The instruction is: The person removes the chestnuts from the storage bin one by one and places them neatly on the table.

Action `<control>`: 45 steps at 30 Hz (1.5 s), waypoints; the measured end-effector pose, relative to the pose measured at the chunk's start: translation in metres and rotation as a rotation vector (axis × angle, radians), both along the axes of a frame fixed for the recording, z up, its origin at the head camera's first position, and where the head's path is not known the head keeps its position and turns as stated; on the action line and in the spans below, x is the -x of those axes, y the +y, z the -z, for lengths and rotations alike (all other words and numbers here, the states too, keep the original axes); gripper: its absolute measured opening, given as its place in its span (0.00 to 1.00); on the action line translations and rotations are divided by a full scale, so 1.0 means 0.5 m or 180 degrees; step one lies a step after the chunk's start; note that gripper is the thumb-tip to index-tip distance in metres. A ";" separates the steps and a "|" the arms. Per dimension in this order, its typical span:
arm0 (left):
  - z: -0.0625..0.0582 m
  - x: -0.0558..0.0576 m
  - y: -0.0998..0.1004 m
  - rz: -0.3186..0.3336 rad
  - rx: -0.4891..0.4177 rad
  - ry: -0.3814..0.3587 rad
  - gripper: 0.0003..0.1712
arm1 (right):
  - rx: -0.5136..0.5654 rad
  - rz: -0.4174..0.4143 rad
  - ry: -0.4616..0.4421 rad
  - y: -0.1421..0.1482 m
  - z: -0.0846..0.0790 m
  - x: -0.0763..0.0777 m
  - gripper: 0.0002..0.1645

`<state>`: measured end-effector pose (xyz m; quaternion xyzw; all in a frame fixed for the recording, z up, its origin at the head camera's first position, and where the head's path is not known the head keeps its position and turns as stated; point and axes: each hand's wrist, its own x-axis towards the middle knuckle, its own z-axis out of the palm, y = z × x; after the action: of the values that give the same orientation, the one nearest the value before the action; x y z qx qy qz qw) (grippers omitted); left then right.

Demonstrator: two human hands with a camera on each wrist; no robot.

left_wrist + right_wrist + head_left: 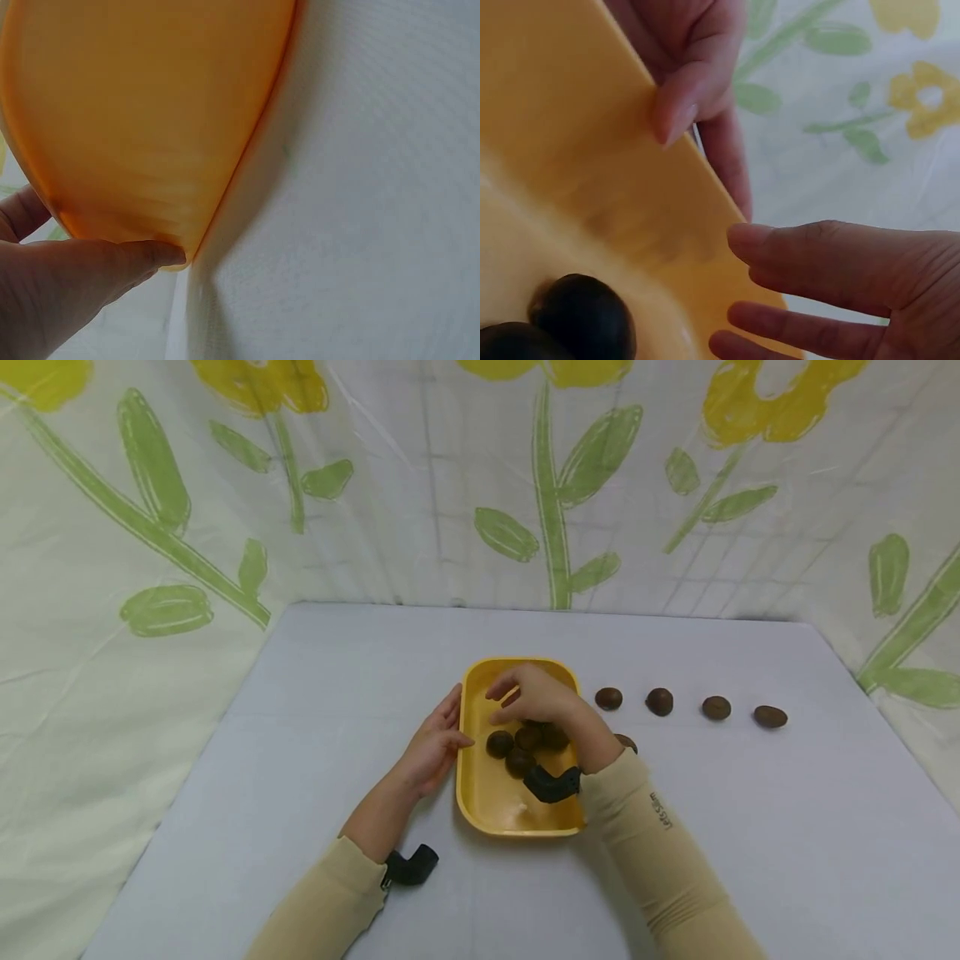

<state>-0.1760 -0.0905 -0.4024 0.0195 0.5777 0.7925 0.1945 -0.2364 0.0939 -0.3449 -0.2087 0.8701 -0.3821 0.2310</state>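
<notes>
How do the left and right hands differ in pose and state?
The left hand is at the left edge of the yellow tray; the right hand is above its interior. The left hand grips that edge, thumb on the inside; the right hand holds nothing visible. Both have beige sleeves and black wrist devices.

A yellow tray point(491, 806) with round corners sits mid-frame. Round, dark brown nuts point(520, 763) bunch together inside it. Right of the middle, four more nuts point(660, 702) make a row.
</notes>
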 end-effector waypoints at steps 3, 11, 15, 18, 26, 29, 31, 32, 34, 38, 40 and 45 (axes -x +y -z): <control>-0.002 0.001 0.000 -0.0006 -0.0020 0.0001 0.47 | -0.0092 -0.0070 -0.0004 -0.006 0.007 0.001 0.24; -0.004 0.002 -0.001 0.0003 -0.0040 0.0064 0.48 | -0.0584 -0.0289 0.0099 -0.026 0.027 0.000 0.16; -0.004 0.001 -0.001 -0.0019 -0.0057 0.0069 0.49 | -0.0686 -0.0417 0.0098 -0.038 0.038 0.000 0.14; -0.003 0.001 -0.002 -0.0017 -0.0070 0.0066 0.49 | -0.0703 -0.0534 0.0074 -0.046 0.045 0.000 0.13; -0.002 0.001 -0.003 -0.0003 -0.0023 0.0079 0.49 | -0.0768 -0.0608 -0.0042 -0.056 0.049 -0.001 0.14; 0.001 0.001 -0.003 -0.0003 -0.0033 0.0073 0.49 | -0.0796 -0.0652 -0.0044 -0.054 0.046 -0.001 0.14; 0.002 0.000 -0.003 -0.0001 -0.0038 0.0074 0.49 | -0.0793 -0.0660 0.0007 -0.051 0.041 -0.002 0.13; 0.003 0.000 -0.003 0.0002 -0.0040 0.0077 0.49 | -0.0786 -0.0650 0.0032 -0.049 0.038 -0.003 0.13; 0.004 0.000 -0.003 0.0020 -0.0045 0.0084 0.49 | -0.0747 -0.0620 0.0093 -0.044 0.029 -0.005 0.12; 0.005 -0.001 -0.002 0.0043 -0.0057 0.0087 0.49 | -0.0643 -0.0527 0.0145 -0.032 0.011 -0.009 0.12; 0.005 -0.001 -0.002 0.0046 -0.0061 0.0090 0.49 | -0.0598 -0.0500 0.0153 -0.024 0.000 -0.012 0.12; 0.001 -0.001 -0.002 0.0026 -0.0059 0.0066 0.48 | -0.0466 -0.0457 0.0185 0.002 -0.029 -0.018 0.14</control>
<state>-0.1755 -0.0914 -0.4030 0.0318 0.5722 0.7967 0.1917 -0.2272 0.0949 -0.3303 -0.2640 0.8849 -0.2937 0.2470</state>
